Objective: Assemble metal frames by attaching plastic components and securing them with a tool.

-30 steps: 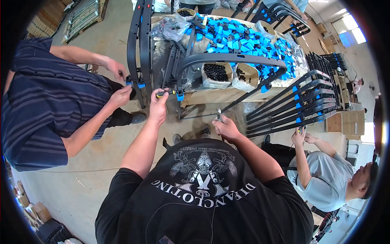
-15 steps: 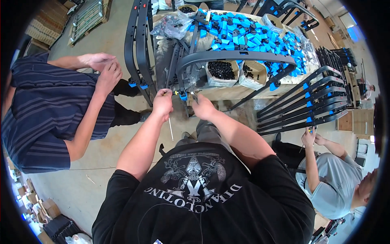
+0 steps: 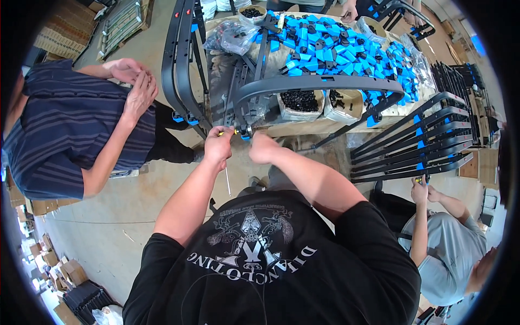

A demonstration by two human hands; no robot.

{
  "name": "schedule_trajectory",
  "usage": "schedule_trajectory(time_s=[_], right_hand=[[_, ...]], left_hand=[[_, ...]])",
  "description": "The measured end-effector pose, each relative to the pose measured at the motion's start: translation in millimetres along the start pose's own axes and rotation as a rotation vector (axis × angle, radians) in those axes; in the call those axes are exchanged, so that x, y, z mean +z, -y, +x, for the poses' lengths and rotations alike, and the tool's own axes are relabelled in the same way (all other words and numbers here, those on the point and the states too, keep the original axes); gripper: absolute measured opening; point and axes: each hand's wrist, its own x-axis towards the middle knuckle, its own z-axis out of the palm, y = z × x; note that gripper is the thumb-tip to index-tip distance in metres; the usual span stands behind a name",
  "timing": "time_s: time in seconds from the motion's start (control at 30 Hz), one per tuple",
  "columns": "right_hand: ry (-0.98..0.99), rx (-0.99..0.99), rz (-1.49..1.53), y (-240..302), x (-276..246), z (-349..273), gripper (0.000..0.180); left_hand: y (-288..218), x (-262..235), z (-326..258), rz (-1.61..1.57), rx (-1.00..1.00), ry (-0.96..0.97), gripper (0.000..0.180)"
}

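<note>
My left hand (image 3: pixel 218 149) is closed around a screwdriver (image 3: pixel 227 181). Its thin metal shaft sticks out below my fist, and a bit of yellow shows at the top of my fingers. Just right of that fist is the blue-and-black end fitting (image 3: pixel 245 132) of a bent black metal frame (image 3: pixel 319 82), which arches over the table's near edge. My right hand (image 3: pixel 264 149) is beside this fitting, on its near right side; its fingers point away and are mostly hidden, so whether they hold anything does not show.
On the table (image 3: pixel 215 89) lie many blue plastic parts (image 3: pixel 325 49), a clear plastic bag (image 3: pixel 233 38) and boxes of black fasteners (image 3: pixel 299 101). More black frames lean at left (image 3: pixel 172 65) and right (image 3: pixel 414 143). A co-worker in a striped shirt (image 3: pixel 81 130) stands left; another in grey (image 3: pixel 452 252) works right.
My right hand has shifted slightly left and turned, hiding the metal piece seen at its fingertips before. My left hand stays by the fitting with the screwdriver. A hand appears at the table's far side.
</note>
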Motion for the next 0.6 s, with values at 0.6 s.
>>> schedule_trajectory(time_s=[0.6], right_hand=[[-0.117, -0.184, -0.15, -29.8, 20.0, 6.9, 0.032]], left_hand=[[7.8, 12.0, -1.2, -0.012, 0.103, -0.018, 0.022]])
